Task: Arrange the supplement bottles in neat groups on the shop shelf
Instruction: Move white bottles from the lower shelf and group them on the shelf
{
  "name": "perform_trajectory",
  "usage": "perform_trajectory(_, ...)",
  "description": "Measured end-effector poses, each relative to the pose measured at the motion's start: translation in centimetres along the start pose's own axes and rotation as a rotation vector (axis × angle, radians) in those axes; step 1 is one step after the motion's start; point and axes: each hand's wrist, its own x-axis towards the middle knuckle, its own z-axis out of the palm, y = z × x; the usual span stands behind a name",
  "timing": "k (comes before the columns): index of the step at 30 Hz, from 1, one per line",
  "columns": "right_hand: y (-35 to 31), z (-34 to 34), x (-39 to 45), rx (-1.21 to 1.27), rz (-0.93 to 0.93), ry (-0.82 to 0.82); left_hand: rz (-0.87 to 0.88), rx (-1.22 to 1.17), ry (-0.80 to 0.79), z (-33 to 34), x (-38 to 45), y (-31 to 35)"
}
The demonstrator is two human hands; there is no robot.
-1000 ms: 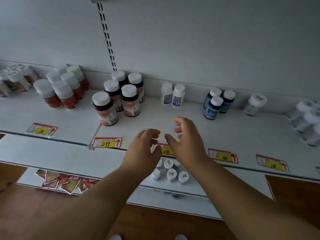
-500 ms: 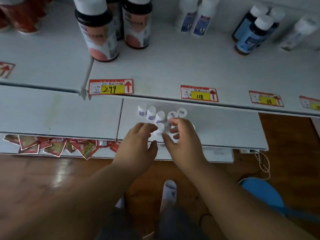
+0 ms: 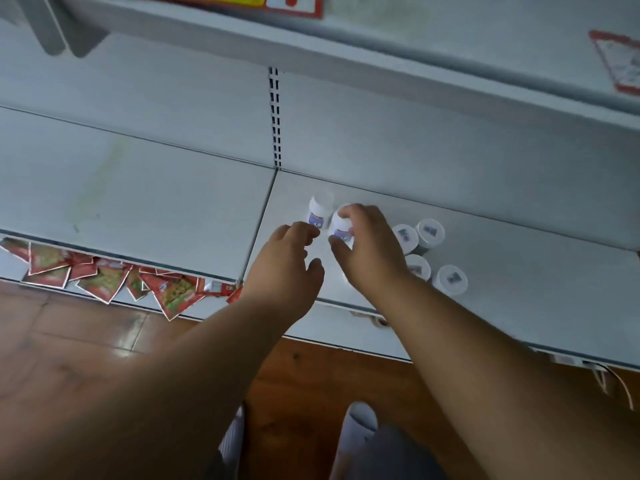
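We see two bare hands reaching over a low grey shelf. The right hand curls its fingers and thumb round a small white bottle and holds it tight. We think it grips the bottle near the top so it can lift or slide it without tipping it over.

Just to the left of that bottle, and a bit farther back, stands another white bottle with a blue label. The two almost touch. We think the held bottle is going next to it, so they make a pair.

The left hand is loose, with its fingers spread, and holds nothing. Its fingertips are very near the far bottle, but we cannot tell if they touch it. Maybe the hand waits there to stop that bottle from falling.

To the right of the right hand stand four more white bottles, close together in a little bunch. We see only their round caps from above. They are upright and wait their turn.

On the lowest shelf, at the left, lie red packets in a messy pile. Below is a brown wood floor.

The sorting looks only just begun here.
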Motion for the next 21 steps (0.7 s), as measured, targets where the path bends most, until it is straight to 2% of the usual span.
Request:
perform_trajectory(4, -0.2, 2.8, 5.5, -0.342, -0.155, 0.059, -0.073, 0.026, 0.007, 0.4, 1.3, -2.3)
perform_trajectory(8, 0.0, 5.6, 8.3, -0.520, -0.178, -0.042, -0.122, 0.027, 0.025, 0.8, 2.3, -3.8)
perform_trajectory(17, 0.4, 5.2, 8.6, -0.513, -0.151, -0.107, -0.195, -0.084, 0.027, 0.8, 0.6, -4.5)
perform_trajectory(21, -1.5, 3.5, 6.4, -0.259, -0.134, -0.031, -0.264, -0.171, 0.056, -0.4, -1.1, -4.4)
